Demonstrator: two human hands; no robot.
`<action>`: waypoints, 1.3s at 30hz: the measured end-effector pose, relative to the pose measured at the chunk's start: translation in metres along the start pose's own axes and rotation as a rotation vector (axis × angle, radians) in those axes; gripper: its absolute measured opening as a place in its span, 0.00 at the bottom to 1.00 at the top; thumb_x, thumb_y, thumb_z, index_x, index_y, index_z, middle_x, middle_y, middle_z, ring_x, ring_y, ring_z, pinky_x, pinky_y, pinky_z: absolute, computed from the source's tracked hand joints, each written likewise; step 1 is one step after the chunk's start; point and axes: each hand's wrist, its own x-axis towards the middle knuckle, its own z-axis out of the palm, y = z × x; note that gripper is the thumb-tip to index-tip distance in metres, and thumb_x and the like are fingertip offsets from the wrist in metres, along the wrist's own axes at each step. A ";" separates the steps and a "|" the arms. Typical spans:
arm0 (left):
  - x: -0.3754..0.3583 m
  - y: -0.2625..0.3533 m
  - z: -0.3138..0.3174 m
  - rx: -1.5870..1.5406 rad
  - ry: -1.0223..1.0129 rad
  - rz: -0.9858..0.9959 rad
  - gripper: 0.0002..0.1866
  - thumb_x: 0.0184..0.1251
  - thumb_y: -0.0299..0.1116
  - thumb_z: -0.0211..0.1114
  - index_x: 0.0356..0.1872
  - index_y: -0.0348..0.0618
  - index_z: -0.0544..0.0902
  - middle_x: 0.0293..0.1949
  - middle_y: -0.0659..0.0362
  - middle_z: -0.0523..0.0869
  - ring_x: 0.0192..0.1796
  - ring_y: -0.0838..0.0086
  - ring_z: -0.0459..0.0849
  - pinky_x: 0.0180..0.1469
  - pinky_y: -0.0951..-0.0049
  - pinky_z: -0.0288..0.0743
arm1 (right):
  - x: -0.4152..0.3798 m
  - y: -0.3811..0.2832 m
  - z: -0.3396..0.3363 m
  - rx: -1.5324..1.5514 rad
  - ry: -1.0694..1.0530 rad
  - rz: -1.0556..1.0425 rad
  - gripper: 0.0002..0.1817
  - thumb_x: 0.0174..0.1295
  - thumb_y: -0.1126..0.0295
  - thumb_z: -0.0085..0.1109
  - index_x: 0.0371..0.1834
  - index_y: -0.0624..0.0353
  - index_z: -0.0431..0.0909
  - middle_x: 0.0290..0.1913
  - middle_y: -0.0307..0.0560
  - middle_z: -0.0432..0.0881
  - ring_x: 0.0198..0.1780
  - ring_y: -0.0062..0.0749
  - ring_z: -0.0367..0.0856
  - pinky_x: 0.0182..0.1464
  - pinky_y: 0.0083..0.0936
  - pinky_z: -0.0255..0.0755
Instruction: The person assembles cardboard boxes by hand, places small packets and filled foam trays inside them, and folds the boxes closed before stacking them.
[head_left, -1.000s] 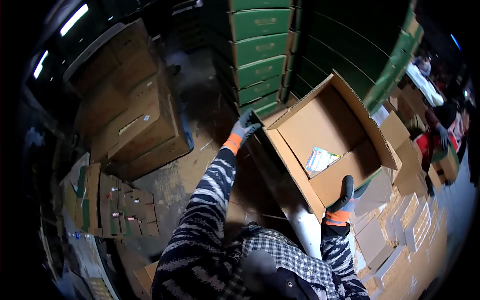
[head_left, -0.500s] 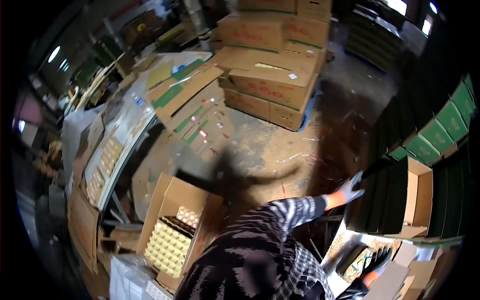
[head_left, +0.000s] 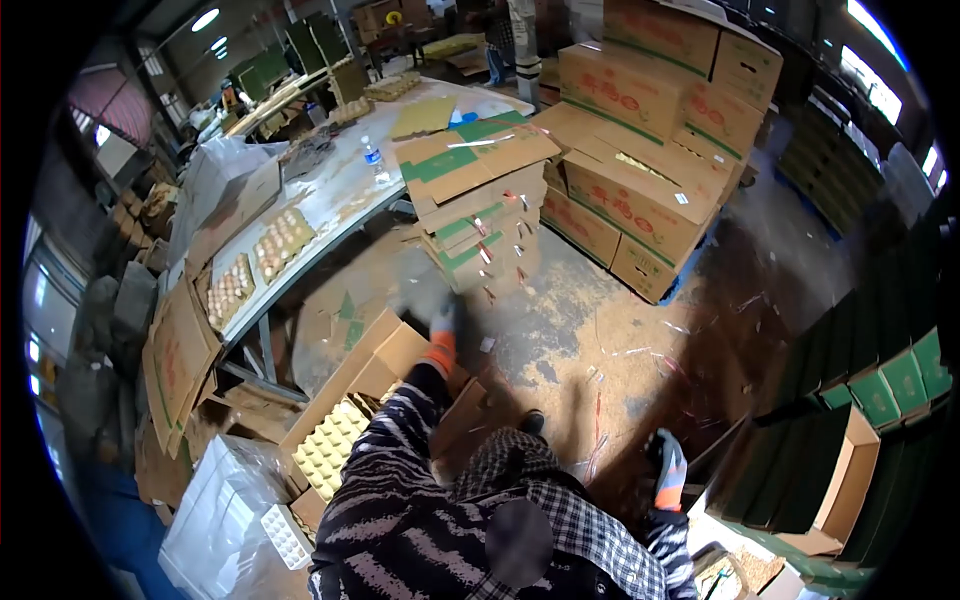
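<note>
My left hand [head_left: 444, 322], in a grey glove with an orange cuff, is over the right rim of an open cardboard carton [head_left: 352, 350]. Motion smears its fingers, and I cannot tell what they hold. Yellow moulded egg trays [head_left: 330, 447] sit in that carton, partly hidden by my striped sleeve. My right hand [head_left: 669, 466], gloved in grey with dark fingertips, hangs over the floor to the right of my body. Its fingers are stretched out with nothing visible in them. At the lower right, a container [head_left: 718, 577] stands beside loose brown grains [head_left: 760, 570].
A long table [head_left: 345, 185] at the left bears trays of eggs [head_left: 283, 243] and a water bottle [head_left: 373, 158]. Flattened cardboard [head_left: 480, 165] is stacked at its end. Printed cartons [head_left: 625, 190] stand on a blue pallet ahead. Green-ended boxes [head_left: 885, 395] line the right side.
My left hand has swung from the right-side boxes across to the carton on the left. My right hand has moved away from the container at lower right. The view has turned right.
</note>
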 end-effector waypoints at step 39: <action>0.385 0.035 -0.135 -0.235 -0.409 -0.320 0.29 0.75 0.39 0.54 0.71 0.38 0.58 0.63 0.49 0.75 0.63 0.61 0.76 0.64 0.61 0.72 | 0.586 0.069 0.437 0.332 -0.439 -0.014 0.25 0.74 0.64 0.49 0.71 0.59 0.62 0.67 0.47 0.72 0.66 0.33 0.72 0.64 0.33 0.71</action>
